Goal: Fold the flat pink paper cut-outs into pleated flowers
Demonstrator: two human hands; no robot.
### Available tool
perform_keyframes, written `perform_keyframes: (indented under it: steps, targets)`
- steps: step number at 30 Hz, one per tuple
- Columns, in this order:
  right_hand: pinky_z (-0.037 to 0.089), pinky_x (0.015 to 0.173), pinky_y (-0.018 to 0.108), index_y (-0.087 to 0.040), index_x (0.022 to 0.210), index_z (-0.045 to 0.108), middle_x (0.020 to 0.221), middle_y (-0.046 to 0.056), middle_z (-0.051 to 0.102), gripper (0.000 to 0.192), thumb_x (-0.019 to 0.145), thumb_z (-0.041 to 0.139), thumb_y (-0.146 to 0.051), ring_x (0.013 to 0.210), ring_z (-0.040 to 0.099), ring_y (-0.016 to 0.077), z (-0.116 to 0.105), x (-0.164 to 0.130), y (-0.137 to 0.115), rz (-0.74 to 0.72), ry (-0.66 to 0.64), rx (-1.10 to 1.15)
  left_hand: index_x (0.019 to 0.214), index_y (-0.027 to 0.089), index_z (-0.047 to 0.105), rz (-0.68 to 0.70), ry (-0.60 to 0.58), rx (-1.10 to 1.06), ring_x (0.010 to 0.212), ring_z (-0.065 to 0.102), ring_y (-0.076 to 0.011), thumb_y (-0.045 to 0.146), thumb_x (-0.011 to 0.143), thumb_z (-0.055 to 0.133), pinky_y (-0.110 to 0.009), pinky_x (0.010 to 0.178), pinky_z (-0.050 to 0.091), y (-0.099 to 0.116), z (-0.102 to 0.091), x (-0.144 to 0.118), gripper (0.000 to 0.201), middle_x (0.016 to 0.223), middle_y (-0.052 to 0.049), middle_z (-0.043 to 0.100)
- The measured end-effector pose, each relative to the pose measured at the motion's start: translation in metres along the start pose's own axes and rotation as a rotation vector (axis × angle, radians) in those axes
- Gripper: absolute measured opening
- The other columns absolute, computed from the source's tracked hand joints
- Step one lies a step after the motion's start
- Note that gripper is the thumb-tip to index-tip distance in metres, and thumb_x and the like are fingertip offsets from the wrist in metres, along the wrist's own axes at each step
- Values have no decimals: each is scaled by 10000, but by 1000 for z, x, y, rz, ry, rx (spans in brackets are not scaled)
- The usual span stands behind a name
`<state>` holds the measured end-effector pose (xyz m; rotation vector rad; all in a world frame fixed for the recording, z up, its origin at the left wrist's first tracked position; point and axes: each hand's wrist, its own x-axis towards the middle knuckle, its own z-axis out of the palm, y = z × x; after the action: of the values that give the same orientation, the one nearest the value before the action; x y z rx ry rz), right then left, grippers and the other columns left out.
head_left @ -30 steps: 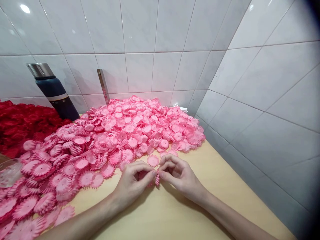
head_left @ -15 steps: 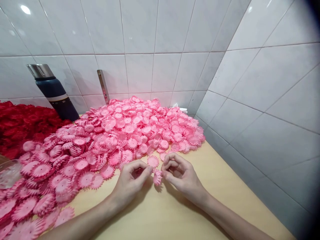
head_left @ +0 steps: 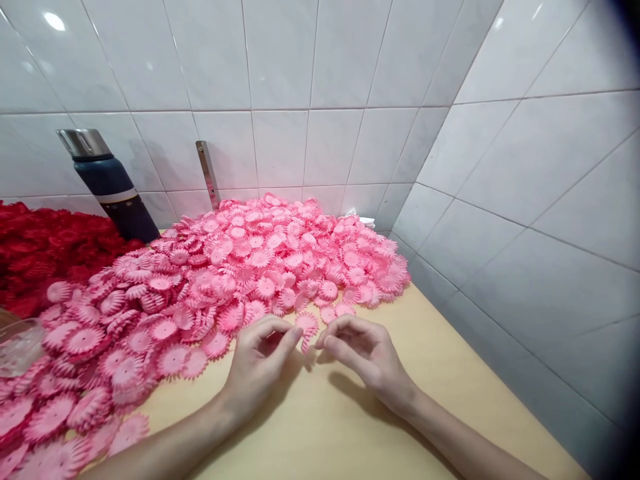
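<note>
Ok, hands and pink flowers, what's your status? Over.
Left hand and right hand pinch one small pink flower piece between fingertips, above the wooden table. Big pink flower pile right behind. Nothing in the way.

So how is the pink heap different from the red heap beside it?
The pink heap fills the middle of the wooden table and reaches the hands; the red heap lies at the left edge, cut off by the frame. The pink pieces show clearly as flat, toothed rosettes, while the red ones look darker and their shapes are hard to make out. The dark flask stands between them at the back. Both are loose piles against the tiled wall.
</note>
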<state>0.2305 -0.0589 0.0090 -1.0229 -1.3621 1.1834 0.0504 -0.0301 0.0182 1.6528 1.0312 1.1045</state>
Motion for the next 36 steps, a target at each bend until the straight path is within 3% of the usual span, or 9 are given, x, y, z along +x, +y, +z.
perform_keyframes:
  steps: [5,12,19,23,25,31,36]
  targets:
    - [468,596,266,-157,740,664,685,33,647,182,806,677,-326,637,583,151,5,1,5,18,-42,-87,697,137,695,45,-91,35,648,589,-141,254,846,613,-231,619,447,2,0,-3,207,683,-42,642]
    - [482,629,256,-164,733,645,704,26,642,149,801,662,-296,664,596,148,2,4,-1,24,5,-22,705,144,634,0,-63,-8,619,526,-122,267,872,565,-220,578,413,1,1,-1,218,668,-15,584]
    - [437,543,228,-160,627,611,610,0,580,119,721,662,-213,572,526,122,-1,5,9,-69,313,-57,726,164,568,-44,103,-127,631,471,-113,261,872,554,-212,562,386,3,4,-7,176,690,7,517]
    - [378,478,198,-171,577,564,551,-29,534,136,695,629,-145,519,468,94,-13,7,18,-105,503,36,739,180,518,-134,246,-320,547,415,-93,316,879,552,-199,513,358,-6,3,-4,198,608,46,455]
    - [378,484,197,-174,599,568,548,-33,534,129,708,636,-166,520,468,92,-19,9,20,-115,552,73,734,180,500,-166,253,-415,550,415,-89,331,886,544,-197,523,363,-11,2,-1,219,605,52,444]
    - [457,549,224,-186,727,540,654,-11,631,226,684,756,-235,584,562,117,-9,9,12,-23,354,190,740,161,547,-181,138,-302,546,427,-79,364,853,592,-185,515,359,-6,1,0,236,601,51,483]
    - [480,589,214,-172,709,568,705,7,664,207,693,765,-231,619,584,103,-1,8,4,-13,300,127,663,160,514,-168,129,-248,523,451,-74,336,851,587,-184,510,372,-1,0,-1,267,569,52,506]
